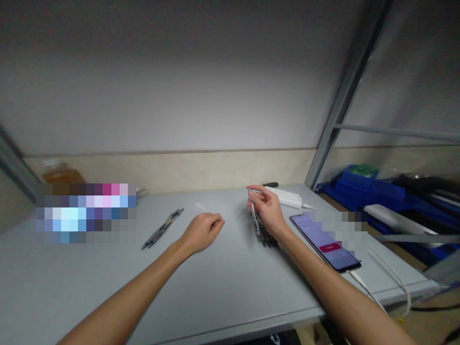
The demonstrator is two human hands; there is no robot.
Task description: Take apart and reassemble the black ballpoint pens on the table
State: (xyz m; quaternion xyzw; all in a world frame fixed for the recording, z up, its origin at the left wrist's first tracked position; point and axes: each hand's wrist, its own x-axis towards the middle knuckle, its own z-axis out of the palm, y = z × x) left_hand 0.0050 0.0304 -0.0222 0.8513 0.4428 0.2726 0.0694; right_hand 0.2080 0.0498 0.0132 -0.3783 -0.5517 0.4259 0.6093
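Observation:
My right hand (pixel 268 208) pinches a pen (pixel 254 218) near its top end between thumb and fingers, and the pen points down and slightly toward me. Several more dark pens (pixel 268 238) lie side by side on the table beneath that hand, partly hidden by it. My left hand (pixel 203 232) rests on the table, curled into a fist with nothing showing in it. To its left, a small group of pens (pixel 163 229) lies slanted on the grey tabletop (pixel 201 292), close together and apart from the hand.
A phone (pixel 325 242) with a lit screen and a white cable (pixel 362 282) lies to the right. Behind my right hand are a white power strip-like bar (pixel 285 197) and a black handle (pixel 271 184). A bottle (pixel 63 173) stands back left beside a blurred-out patch. Metal posts (pixel 345 103) flank the table.

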